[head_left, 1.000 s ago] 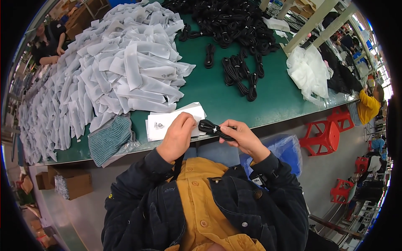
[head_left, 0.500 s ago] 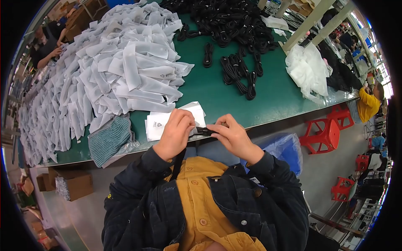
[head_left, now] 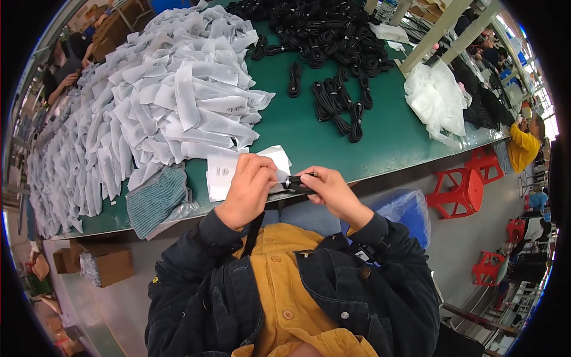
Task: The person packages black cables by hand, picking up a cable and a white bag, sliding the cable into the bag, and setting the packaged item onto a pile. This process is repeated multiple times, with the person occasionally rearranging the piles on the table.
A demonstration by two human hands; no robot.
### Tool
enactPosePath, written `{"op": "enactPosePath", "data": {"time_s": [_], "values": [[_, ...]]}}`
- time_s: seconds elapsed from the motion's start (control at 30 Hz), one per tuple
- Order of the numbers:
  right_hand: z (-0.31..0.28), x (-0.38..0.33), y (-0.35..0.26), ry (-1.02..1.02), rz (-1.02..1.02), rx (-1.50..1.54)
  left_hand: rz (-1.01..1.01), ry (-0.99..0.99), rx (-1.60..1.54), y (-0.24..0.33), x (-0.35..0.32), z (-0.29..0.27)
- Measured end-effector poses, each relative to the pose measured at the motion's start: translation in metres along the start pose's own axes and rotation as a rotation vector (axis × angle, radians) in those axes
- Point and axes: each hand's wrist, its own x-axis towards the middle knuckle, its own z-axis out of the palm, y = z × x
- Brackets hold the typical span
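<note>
At the table's near edge my right hand (head_left: 331,189) grips a coiled black cable (head_left: 301,184) between thumb and fingers. My left hand (head_left: 246,185) is closed on a translucent frosted bag (head_left: 281,176), whose edge meets the cable's left end. How far the cable sits inside the bag cannot be made out. Beneath and beside my left hand lies a stack of flat white bags (head_left: 219,178) with dark print. Further off on the green table (head_left: 285,131) are several loose black cable bundles (head_left: 333,104).
A large heap of filled frosted bags (head_left: 190,98) covers the left side. More black cables (head_left: 333,33) pile up at the back. A teal ribbed cloth (head_left: 156,201) lies at the front left, crumpled white plastic (head_left: 436,101) at the right. Red stools (head_left: 458,191) stand beyond the table.
My right hand has turned the cable bundle so more of it shows, right at the bag's edge. The top white bag in the stack shows a different printed mark.
</note>
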Motion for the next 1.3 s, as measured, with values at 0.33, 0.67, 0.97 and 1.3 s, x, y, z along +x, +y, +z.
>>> {"op": "enactPosePath", "data": {"time_s": [0.33, 0.67, 0.97, 1.3], "values": [[0.047, 0.001, -0.011, 0.252, -0.840, -0.676, -0.215, 0.062, -0.214, -0.001, 0.019, -0.008], [0.066, -0.004, -0.041, 0.245, -0.853, -1.080, -0.271, 0.039, -0.517, -0.001, 0.029, -0.012], [0.073, 0.006, -0.039, 0.091, -1.086, -1.023, -0.583, 0.113, -1.268, -0.006, 0.034, -0.007], [0.077, 0.007, -0.037, 0.029, -0.590, -0.388, -0.657, 0.025, -1.223, -0.007, 0.030, -0.013]]}}
